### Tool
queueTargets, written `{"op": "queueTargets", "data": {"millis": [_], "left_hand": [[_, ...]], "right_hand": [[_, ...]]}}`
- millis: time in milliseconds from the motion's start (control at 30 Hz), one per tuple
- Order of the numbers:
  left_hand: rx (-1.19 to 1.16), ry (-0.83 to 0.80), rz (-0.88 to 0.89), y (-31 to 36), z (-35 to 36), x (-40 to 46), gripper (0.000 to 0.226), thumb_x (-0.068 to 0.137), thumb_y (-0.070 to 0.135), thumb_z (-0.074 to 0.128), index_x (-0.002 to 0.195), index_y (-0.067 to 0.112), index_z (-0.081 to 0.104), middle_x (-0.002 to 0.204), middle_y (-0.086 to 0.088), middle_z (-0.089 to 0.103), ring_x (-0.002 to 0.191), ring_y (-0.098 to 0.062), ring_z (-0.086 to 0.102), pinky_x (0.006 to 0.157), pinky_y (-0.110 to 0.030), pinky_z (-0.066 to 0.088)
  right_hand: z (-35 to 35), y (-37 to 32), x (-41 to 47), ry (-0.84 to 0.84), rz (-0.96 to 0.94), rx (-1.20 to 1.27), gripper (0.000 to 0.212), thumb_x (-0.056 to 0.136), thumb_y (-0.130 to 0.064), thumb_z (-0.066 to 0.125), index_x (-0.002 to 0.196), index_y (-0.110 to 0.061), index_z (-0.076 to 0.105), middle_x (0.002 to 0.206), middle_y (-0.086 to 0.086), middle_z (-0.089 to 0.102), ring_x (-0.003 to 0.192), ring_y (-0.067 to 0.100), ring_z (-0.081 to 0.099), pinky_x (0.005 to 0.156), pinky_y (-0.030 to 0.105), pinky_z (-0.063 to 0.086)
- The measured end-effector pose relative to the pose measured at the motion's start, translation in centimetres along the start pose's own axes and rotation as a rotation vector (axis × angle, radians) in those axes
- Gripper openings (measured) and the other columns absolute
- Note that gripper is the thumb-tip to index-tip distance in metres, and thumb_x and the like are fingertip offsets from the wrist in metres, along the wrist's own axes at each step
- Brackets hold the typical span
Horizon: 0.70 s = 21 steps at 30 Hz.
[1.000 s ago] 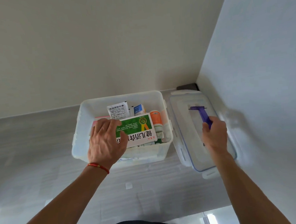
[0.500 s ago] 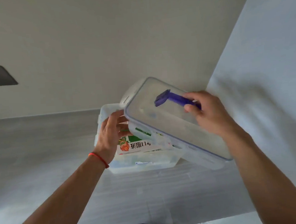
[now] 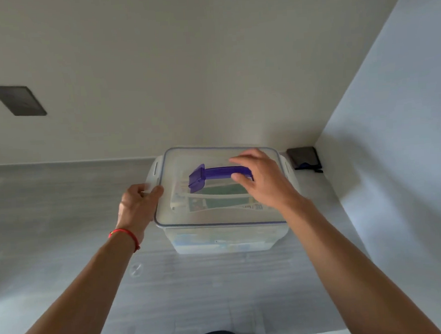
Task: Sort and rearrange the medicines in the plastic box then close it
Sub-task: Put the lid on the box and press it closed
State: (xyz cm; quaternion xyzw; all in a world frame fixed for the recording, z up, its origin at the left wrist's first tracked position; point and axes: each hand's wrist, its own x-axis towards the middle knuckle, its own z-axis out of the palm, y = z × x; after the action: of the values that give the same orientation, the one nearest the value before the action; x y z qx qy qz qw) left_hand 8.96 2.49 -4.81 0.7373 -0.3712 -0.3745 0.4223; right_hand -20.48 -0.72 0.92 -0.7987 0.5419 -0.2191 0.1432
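- Now the lid (image 3: 217, 213) sits on top of the plastic box (image 3: 221, 239), between the two hands, covering the whole opening.
- Left hand (image 3: 136, 208) grips the lid's left latch flap (image 3: 153, 178), fingers curled around it and the thumb on the lid's left edge; a red string bracelet (image 3: 124, 233) circles that wrist.
- Right hand (image 3: 264, 179) hovers over the right end of the purple handle (image 3: 214, 175), fingers loosely spread and relaxed, the thumb touching the handle; it clasps nothing.
- Through the cloudy lid, below the right hand, the medicines (image 3: 216, 195) show as blurred green and white packets inside the box.
- Beyond the right hand, a dark small object (image 3: 304, 156) lies in the corner against the wall.
- Beyond the left hand and well apart, a dark square plate (image 3: 18, 100) is set in the wall.
- Under both forearms runs the grey countertop (image 3: 61, 202) that bears the box.
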Motion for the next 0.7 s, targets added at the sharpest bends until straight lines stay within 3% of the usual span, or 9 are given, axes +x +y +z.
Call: {"op": "queueTargets", "data": {"millis": [67, 167, 267, 300, 367, 433, 467, 567, 700], "left_hand": [[-0.016, 0.014, 0.004, -0.2, 0.2, -0.2, 0.059, 0.059, 0.058, 0.064, 0.105, 0.022, 0.068, 0.079, 0.008, 0.067, 0.065, -0.012, 0.062, 0.055, -0.025, 0.046], [0.000, 0.033, 0.021, -0.3, 0.8, -0.2, 0.056, 0.066, 0.053, 0.061, 0.110, 0.020, 0.066, 0.080, 0.011, 0.063, 0.069, -0.007, 0.058, 0.056, -0.025, 0.042], [-0.015, 0.032, 0.058, -0.2, 1.5, -0.3, 0.061, 0.071, 0.049, 0.057, 0.129, 0.028, 0.058, 0.082, 0.010, 0.060, 0.072, -0.009, 0.056, 0.061, -0.028, 0.045], [-0.024, 0.031, 0.068, -0.2, 1.6, -0.4, 0.064, 0.073, 0.047, 0.056, 0.135, 0.033, 0.053, 0.081, 0.010, 0.059, 0.071, -0.010, 0.056, 0.062, -0.028, 0.046], [-0.009, 0.032, 0.093, -0.5, 1.6, -0.5, 0.065, 0.078, 0.044, 0.055, 0.141, 0.047, 0.043, 0.080, 0.010, 0.059, 0.071, -0.010, 0.056, 0.063, -0.028, 0.046], [0.003, 0.021, 0.120, -0.7, 1.4, -0.5, 0.058, 0.082, 0.041, 0.054, 0.135, 0.059, 0.043, 0.075, 0.009, 0.056, 0.064, -0.010, 0.052, 0.059, -0.028, 0.045], [0.007, 0.013, 0.132, -0.7, 1.4, -0.4, 0.054, 0.083, 0.039, 0.054, 0.131, 0.062, 0.047, 0.072, 0.008, 0.053, 0.058, -0.007, 0.048, 0.054, -0.025, 0.044], [0.028, 0.019, 0.150, -0.5, 1.4, 0.0, 0.050, 0.084, 0.036, 0.054, 0.130, 0.057, 0.053, 0.068, 0.009, 0.048, 0.045, 0.002, 0.044, 0.040, -0.011, 0.038], [-0.015, 0.047, 0.143, -0.8, 1.9, 0.0, 0.051, 0.083, 0.035, 0.053, 0.130, 0.055, 0.055, 0.055, 0.016, 0.037, 0.043, -0.004, 0.033, 0.037, -0.014, 0.030]], "right_hand": [[-0.2, 2.0, -0.9, 0.068, 0.166, 0.034, 0.043, 0.098, -0.035, 0.066, 0.135, -0.012, 0.065, 0.137, 0.010, 0.058, 0.134, 0.027, 0.050, 0.115, 0.043, 0.036], [-0.2, 5.5, -2.5, 0.123, 0.510, 0.109, 0.048, 0.105, -0.038, 0.050, 0.142, -0.007, 0.054, 0.145, 0.017, 0.053, 0.141, 0.035, 0.042, 0.117, 0.044, 0.033], [0.5, 6.8, -4.0, 0.047, 0.757, 0.374, 0.073, 0.106, -0.050, 0.042, 0.162, -0.011, 0.018, 0.166, 0.014, 0.029, 0.152, 0.031, 0.031, 0.121, 0.041, 0.025], [0.9, 7.0, -4.2, 0.045, 0.780, 0.440, 0.074, 0.106, -0.053, 0.040, 0.163, -0.012, 0.015, 0.167, 0.012, 0.028, 0.152, 0.031, 0.032, 0.120, 0.040, 0.026], [1.4, 7.2, -4.3, 0.072, 0.772, 0.474, 0.063, 0.107, -0.052, 0.039, 0.157, -0.014, 0.031, 0.157, 0.009, 0.045, 0.144, 0.031, 0.043, 0.110, 0.037, 0.034], [1.6, 7.2, -4.1, 0.097, 0.762, 0.534, 0.053, 0.107, -0.050, 0.040, 0.148, -0.017, 0.045, 0.142, 0.001, 0.056, 0.133, 0.028, 0.053, 0.104, 0.034, 0.040], [1.7, 7.3, -4.0, 0.104, 0.767, 0.567, 0.052, 0.107, -0.049, 0.041, 0.147, -0.017, 0.046, 0.144, 0.002, 0.057, 0.132, 0.026, 0.055, 0.108, 0.037, 0.042], [1.8, 7.7, -3.9, 0.126, 0.812, 0.639, 0.060, 0.106, -0.049, 0.045, 0.157, -0.017, 0.037, 0.157, 0.006, 0.046, 0.141, 0.025, 0.048, 0.118, 0.044, 0.038], [2.0, 7.8, -3.8, 0.174, 0.814, 0.675, 0.057, 0.106, -0.047, 0.047, 0.155, -0.018, 0.039, 0.155, 0.004, 0.049, 0.134, 0.021, 0.051, 0.109, 0.035, 0.041]]}}
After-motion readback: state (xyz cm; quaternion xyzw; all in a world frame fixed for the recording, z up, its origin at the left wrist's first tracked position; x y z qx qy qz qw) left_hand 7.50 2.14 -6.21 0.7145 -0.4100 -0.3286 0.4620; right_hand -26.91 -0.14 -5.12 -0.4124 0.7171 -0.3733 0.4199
